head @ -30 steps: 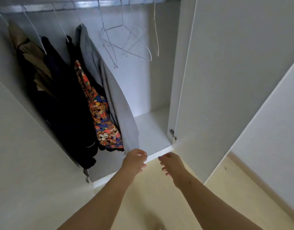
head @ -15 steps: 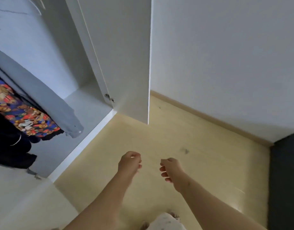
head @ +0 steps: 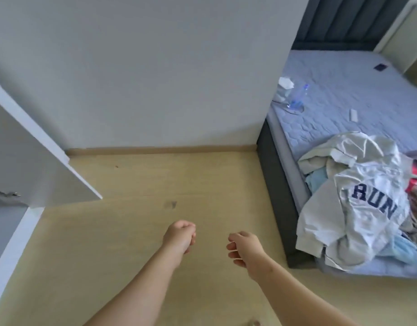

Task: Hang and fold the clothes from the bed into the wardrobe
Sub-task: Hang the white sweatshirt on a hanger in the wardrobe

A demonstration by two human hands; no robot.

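Head view cuts the clothes pile [head: 358,184] off at the right edge, about 3 o'clock, so its far side is out of sight. Red, light-blue and patterned pieces show only as slivers under a pale grey top [head: 367,222] printed RUN in navy letters. The pile lies crumpled on the near corner of the bed [head: 343,90], drooping over the mattress edge.

Of the wardrobe, only an open white door [head: 33,165] and a strip of its base [head: 12,243] show at 9 o'clock; its inside is not visible. At 1 o'clock the bed holds a clear bottle [head: 298,98], a crumpled white item [head: 285,84], a small white bar [head: 353,115] and a dark flat thing [head: 380,67] too small to identify.

The left hand [head: 180,236] and right hand [head: 245,249] hover apart over the floor [head: 132,184] at 6 o'clock, fingers loosely curled, holding nothing.
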